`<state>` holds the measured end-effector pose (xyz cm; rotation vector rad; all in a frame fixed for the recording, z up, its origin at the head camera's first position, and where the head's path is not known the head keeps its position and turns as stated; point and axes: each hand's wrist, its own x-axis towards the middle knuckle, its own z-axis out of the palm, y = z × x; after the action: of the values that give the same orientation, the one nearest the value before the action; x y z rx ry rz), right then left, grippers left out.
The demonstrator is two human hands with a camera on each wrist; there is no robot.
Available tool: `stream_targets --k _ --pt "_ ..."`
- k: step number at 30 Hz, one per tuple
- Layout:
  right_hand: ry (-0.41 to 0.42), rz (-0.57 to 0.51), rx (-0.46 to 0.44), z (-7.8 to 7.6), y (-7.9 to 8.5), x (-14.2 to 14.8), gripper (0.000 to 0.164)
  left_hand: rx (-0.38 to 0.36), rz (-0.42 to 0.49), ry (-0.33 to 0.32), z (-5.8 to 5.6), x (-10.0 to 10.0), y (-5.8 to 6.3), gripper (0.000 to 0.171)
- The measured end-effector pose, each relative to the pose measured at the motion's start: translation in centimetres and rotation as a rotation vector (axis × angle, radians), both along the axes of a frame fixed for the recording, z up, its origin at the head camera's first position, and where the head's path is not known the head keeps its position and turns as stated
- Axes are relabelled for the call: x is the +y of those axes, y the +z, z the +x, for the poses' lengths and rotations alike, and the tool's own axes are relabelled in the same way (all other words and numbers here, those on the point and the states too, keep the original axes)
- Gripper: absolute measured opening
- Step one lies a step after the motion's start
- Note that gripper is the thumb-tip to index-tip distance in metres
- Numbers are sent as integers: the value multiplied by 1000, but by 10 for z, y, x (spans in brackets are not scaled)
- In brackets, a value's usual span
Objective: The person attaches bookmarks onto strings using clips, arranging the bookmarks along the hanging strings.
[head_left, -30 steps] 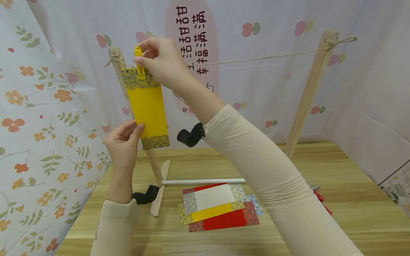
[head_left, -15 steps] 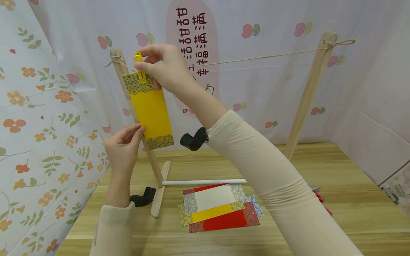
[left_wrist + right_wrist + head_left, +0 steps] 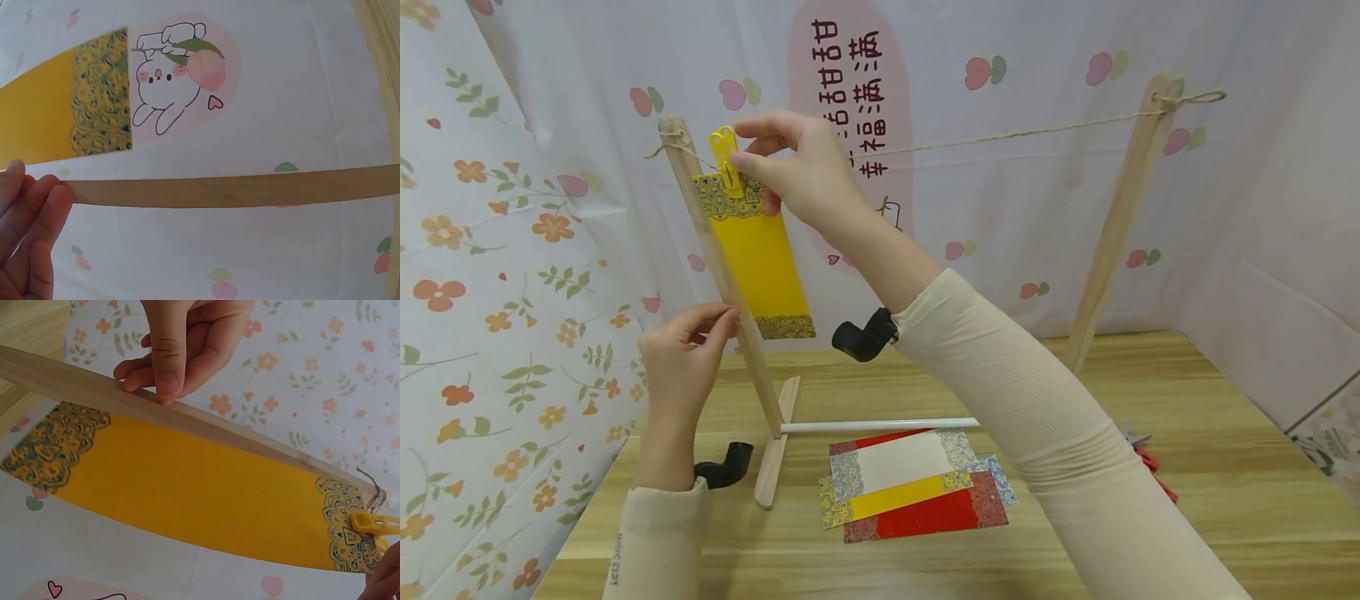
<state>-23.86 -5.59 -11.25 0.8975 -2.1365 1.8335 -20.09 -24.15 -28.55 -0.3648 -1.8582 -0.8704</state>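
Observation:
A yellow card [image 3: 760,262] with dark lace-like patterned ends hangs from the string [image 3: 703,158], beside the left wooden post [image 3: 718,250]. A yellow plastic clothespin [image 3: 727,164] grips the card's top edge at the string, its two handles spread apart. My right hand [image 3: 805,167] is beside the clothespin, thumb and index finger apart at its handles, with other fingertips at the card's upper right edge. Lower down, my left hand [image 3: 688,354] is next to the post, its fingers loosely bent and holding nothing. In the left wrist view those fingers [image 3: 44,212] overlap the post's edge.
Several patterned cards in white, yellow and red [image 3: 925,517] overlap on the wooden table [image 3: 850,575]. A white rod [image 3: 880,425] runs behind them from the post's foot [image 3: 775,450]. The right post [image 3: 1123,225] holds the string's other end. Red items [image 3: 1157,475] lie at right.
My left hand has let go of the card and moved slightly down. My right fingers have eased off the clothespin, whose handles now spread. The card's lower end has swung right.

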Motion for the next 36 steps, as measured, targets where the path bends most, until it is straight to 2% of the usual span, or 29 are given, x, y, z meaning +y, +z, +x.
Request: stream_targets --k 6,13,23,29,36 --pt "23 -8 3 3 -4 7 30 0 24 -48 2 0 -2 5" --pt "85 -62 36 10 -12 16 27 -34 88 -81 12 0 -9 6" --pt "157 -172 111 19 -25 37 25 -133 116 -70 29 7 -26 9" --pt "177 -140 98 25 -39 56 24 -196 86 -76 38 14 -30 13" --pt "169 -97 77 28 -55 75 22 -318 122 -54 45 23 -34 12"
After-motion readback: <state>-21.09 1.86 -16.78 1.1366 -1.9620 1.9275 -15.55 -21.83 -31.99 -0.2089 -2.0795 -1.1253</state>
